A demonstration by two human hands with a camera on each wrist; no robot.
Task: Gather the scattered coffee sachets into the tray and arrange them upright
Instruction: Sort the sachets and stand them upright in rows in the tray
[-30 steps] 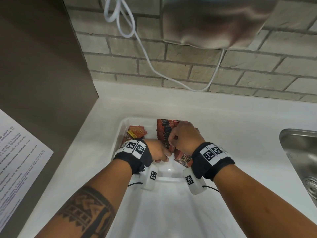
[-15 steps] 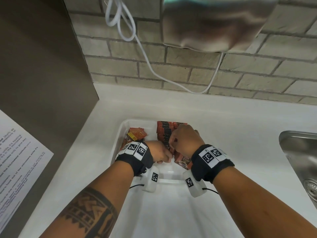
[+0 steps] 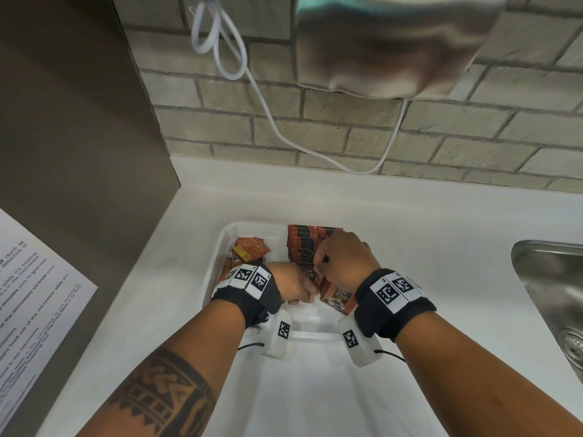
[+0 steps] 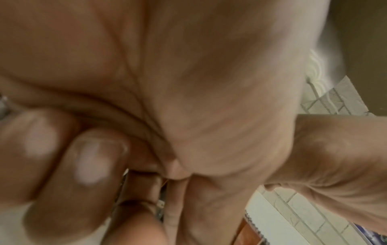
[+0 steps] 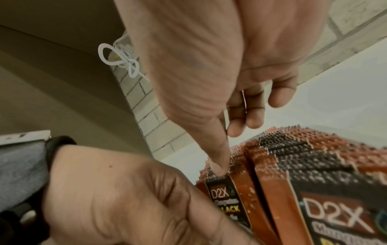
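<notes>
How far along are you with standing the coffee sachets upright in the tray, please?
Done: an upright row stands in the tray, right side. In hand: the left hand grips the front sachet at the row's near end, the right hand touches its top edge. Remaining: loose sachets lie jumbled in the far left corner.

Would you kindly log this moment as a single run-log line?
stage: arranging; left hand: holds a sachet against the upright row; right hand: thumb tip on that sachet's top; tray: loose sachets at left
</notes>
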